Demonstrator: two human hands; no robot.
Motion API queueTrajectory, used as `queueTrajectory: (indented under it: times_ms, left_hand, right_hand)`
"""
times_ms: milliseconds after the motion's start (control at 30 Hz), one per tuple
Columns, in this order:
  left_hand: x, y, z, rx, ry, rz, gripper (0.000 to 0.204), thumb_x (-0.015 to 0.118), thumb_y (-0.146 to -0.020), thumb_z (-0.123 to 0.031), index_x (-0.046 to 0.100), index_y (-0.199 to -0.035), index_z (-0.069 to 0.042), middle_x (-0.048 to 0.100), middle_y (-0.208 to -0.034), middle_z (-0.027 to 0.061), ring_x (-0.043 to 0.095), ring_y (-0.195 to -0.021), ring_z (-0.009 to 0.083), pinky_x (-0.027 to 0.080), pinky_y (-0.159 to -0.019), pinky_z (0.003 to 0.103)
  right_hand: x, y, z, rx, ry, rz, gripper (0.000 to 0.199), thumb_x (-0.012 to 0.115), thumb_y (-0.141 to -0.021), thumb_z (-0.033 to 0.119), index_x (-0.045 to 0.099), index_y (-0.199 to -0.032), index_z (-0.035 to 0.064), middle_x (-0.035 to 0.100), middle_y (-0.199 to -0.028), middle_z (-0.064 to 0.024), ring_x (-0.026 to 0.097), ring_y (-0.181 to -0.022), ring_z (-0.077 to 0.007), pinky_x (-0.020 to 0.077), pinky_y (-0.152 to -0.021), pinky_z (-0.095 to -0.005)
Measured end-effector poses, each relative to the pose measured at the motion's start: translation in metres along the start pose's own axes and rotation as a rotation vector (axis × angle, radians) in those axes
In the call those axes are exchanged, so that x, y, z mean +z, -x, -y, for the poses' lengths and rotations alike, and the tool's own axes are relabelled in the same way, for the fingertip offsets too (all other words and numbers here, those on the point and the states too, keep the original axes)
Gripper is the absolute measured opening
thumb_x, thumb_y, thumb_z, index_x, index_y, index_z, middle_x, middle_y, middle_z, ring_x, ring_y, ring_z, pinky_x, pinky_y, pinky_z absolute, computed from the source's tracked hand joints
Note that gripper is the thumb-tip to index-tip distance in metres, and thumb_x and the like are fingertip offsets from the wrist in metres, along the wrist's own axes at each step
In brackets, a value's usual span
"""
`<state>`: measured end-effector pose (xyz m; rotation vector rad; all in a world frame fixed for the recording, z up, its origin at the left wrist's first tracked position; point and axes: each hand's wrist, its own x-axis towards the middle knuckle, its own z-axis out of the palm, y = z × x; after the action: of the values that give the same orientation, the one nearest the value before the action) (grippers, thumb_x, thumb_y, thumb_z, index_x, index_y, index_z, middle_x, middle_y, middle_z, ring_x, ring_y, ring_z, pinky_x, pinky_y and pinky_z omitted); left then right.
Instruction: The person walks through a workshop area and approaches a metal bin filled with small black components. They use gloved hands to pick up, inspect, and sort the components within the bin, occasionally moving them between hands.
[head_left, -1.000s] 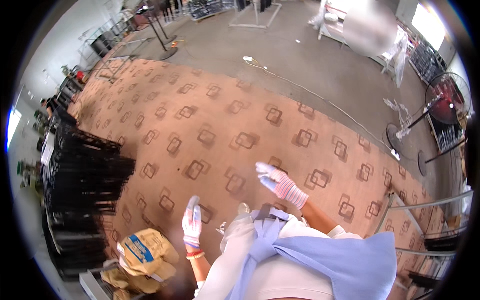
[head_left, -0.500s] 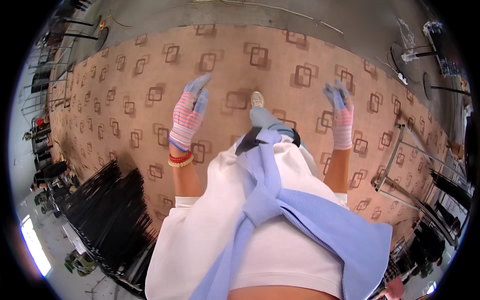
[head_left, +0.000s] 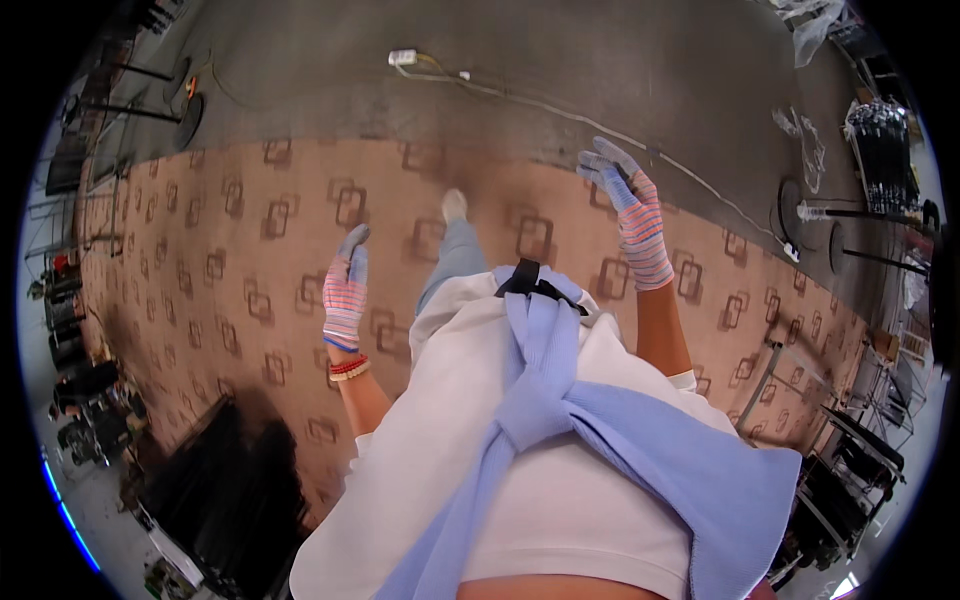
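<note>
My left hand (head_left: 346, 292), in a striped knit glove with grey fingertips, hangs over the patterned carpet (head_left: 240, 300) with its fingers loosely extended and nothing in them. Red and cream beads (head_left: 349, 368) circle that wrist. Farther out on the right, my right hand (head_left: 634, 218) wears a matching glove. Its fingers are apart and hold nothing. One pale shoe (head_left: 454, 205) shows on the carpet between the hands, near its far edge.
Beyond the carpet lies grey floor (head_left: 520, 60) with a white cable (head_left: 560, 110) and a power strip (head_left: 402, 57). Black stands rise at far left and on round bases (head_left: 838, 248) at right. Dark rods (head_left: 225, 490) are stacked at lower left; a metal frame (head_left: 765, 385) stands right.
I have stepped forward, so the carpet's far edge is closer and the power strip has come into view. My right hand has swung forward and inward; my left hand sits lower and slightly left.
</note>
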<state>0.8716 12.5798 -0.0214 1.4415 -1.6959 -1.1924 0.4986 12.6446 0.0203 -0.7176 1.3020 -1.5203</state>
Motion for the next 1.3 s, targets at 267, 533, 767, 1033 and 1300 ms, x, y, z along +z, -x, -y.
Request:
queueTrajectory:
  times_ms: [267, 533, 767, 1033, 1300]
  left_hand:
    - [-0.024, -0.319, -0.092, 0.14, -0.138, 0.182, 0.03, 0.043, -0.094, -0.021, 0.064, -0.085, -0.001, 0.066, -0.079, 0.0084, 0.058, -0.069, 0.0108, 0.045, -0.061, 0.024]
    - [0.096, -0.578, -0.099, 0.625, -0.022, 0.064, 0.021, 0.055, -0.085, -0.012, 0.046, -0.067, -0.01, 0.049, -0.063, -0.0018, 0.046, -0.06, 0.0071, 0.036, -0.052, 0.023]
    - [0.148, -0.781, -0.151, 0.277, -0.21, 0.214, 0.048, 0.054, -0.087, -0.028, 0.044, -0.046, -0.007, 0.043, -0.041, 0.001, 0.04, -0.04, 0.012, 0.032, -0.04, 0.028]
    - [0.169, -0.968, -0.175, 0.09, 0.132, -0.115, 0.063, 0.043, -0.091, -0.047, 0.045, -0.041, -0.008, 0.042, -0.037, -0.0003, 0.04, -0.035, 0.0089, 0.029, -0.037, 0.025]
    - [0.208, -1.278, -0.23, 0.117, 0.325, -0.044, 0.055, 0.05, -0.088, -0.041, 0.049, -0.046, -0.006, 0.042, -0.04, -0.0016, 0.04, -0.04, 0.0075, 0.032, -0.04, 0.024]
  right_hand:
    - [0.041, -0.213, 0.034, -0.118, -0.051, -0.096, 0.028, 0.046, -0.091, 0.009, 0.053, -0.116, -0.0021, 0.06, -0.105, -0.0114, 0.058, -0.097, -0.0183, 0.0441, -0.087, -0.0288]
    - [0.023, -0.406, 0.034, -0.055, -0.017, -0.37, 0.025, 0.049, -0.091, 0.016, 0.058, -0.108, -0.0008, 0.057, -0.061, -0.0021, 0.049, -0.045, -0.0082, 0.04, -0.043, -0.022]
    - [-0.002, -0.674, 0.096, -0.024, 0.053, -0.328, 0.021, 0.05, -0.09, 0.014, 0.063, -0.101, 0.0036, 0.043, -0.049, 0.0063, 0.035, -0.037, -0.0022, 0.0269, -0.035, -0.0203]
    - [0.039, -0.932, 0.162, 0.022, 0.125, 0.137, 0.022, 0.049, -0.089, 0.012, 0.063, -0.103, 0.0035, 0.043, -0.049, 0.007, 0.036, -0.04, -0.0004, 0.0274, -0.038, -0.0189]
    - [0.031, -1.203, 0.196, 0.035, 0.086, 0.013, 0.025, 0.05, -0.09, 0.018, 0.061, -0.103, 0.0007, 0.051, -0.049, 0.0009, 0.046, -0.04, -0.005, 0.0351, -0.038, -0.0194]
